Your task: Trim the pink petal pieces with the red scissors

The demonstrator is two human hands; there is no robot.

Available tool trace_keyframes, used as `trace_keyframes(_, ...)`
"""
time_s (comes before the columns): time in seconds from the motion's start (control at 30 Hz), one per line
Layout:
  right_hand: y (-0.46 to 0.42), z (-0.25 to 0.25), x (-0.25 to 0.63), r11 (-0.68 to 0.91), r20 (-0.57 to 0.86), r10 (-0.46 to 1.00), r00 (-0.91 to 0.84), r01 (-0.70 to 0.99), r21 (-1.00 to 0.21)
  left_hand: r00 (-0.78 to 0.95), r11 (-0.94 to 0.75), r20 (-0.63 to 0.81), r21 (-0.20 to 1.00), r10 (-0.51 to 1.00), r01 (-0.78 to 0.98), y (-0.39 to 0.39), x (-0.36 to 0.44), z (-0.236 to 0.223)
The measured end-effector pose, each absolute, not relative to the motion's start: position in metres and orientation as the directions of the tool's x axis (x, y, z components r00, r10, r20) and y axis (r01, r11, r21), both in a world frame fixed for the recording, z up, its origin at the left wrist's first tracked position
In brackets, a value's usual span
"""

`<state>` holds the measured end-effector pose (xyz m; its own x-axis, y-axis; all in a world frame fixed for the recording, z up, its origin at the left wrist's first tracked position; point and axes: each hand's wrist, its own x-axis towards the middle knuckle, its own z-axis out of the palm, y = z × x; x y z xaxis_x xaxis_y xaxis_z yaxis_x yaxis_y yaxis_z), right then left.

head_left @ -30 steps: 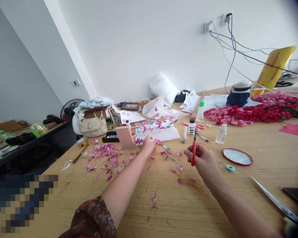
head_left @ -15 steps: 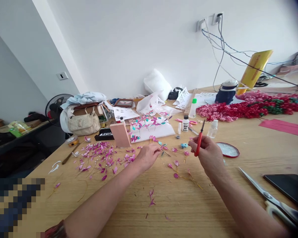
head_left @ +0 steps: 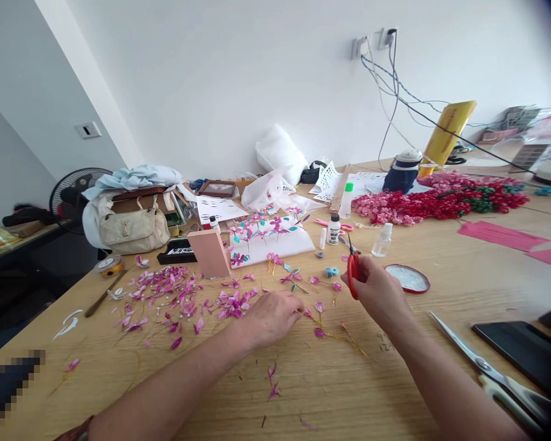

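My left hand (head_left: pixel 275 315) is closed in a pinch at the left bud of a pink flower sprig (head_left: pixel 319 332), whose thin gold stem lies on the table. The fingertips partly cover that bud. My right hand (head_left: pixel 376 288) grips small red-handled scissors (head_left: pixel 353 272), held above the table with their dark points upward. Blue tape (head_left: pixel 332 272) lies just left of the scissors. Around my left hand are a loose pile of pink petals (head_left: pixel 165 288) and single pink flowers with green leaves (head_left: pixel 294 275). A small pink scrap (head_left: pixel 272 383) lies nearer me.
Large scissors (head_left: pixel 484 367) and a black phone (head_left: pixel 509 349) lie at the right. Behind stand a pink block (head_left: pixel 210 252), a white foam piece (head_left: pixel 275 248) bearing flowers, small bottles (head_left: pixel 333 229) and a red-rimmed lid (head_left: pixel 408 278). Red and pink flower bunches (head_left: pixel 441 199) lie farther back.
My left hand has moved nearer and slightly right, onto the flower sprig. My right hand still holds the red scissors, turned a little more upright. The view has shifted rightward.
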<state>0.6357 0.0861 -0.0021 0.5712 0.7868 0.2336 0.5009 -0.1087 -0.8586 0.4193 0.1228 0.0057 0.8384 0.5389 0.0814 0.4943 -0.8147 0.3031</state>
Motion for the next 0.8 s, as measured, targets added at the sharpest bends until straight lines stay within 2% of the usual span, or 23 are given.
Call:
trace_keyframes(0.17,0.082,0.002,0.647,-0.271,0.225,0.715,0.662,0.559,-0.784,0.854,-0.833,0.084,0.288,0.514,0.473,0.14,0.448,0.017)
trace_keyframes(0.33,0.08,0.007,0.651,-0.278,0.272,0.638,0.721,0.544,-0.792,0.861,-0.831,0.043,0.291,0.507,0.474,0.157,0.485,0.028)
trace_keyframes(0.47,0.079,0.012,0.652,-0.198,0.308,0.549,0.777,0.479,-0.855,0.847,-0.815,-0.004,0.273,0.531,0.512,0.162,0.51,0.023)
trace_keyframes(0.63,0.08,0.01,0.656,0.014,0.293,0.477,0.829,0.326,-0.945,0.838,-0.808,-0.024,0.252,0.545,0.533,0.175,0.518,0.016)
trace_keyframes(0.8,0.079,0.011,0.654,0.201,0.298,0.408,0.863,0.233,-0.951,0.829,-0.8,0.003,0.265,0.56,0.539,0.195,0.516,0.027)
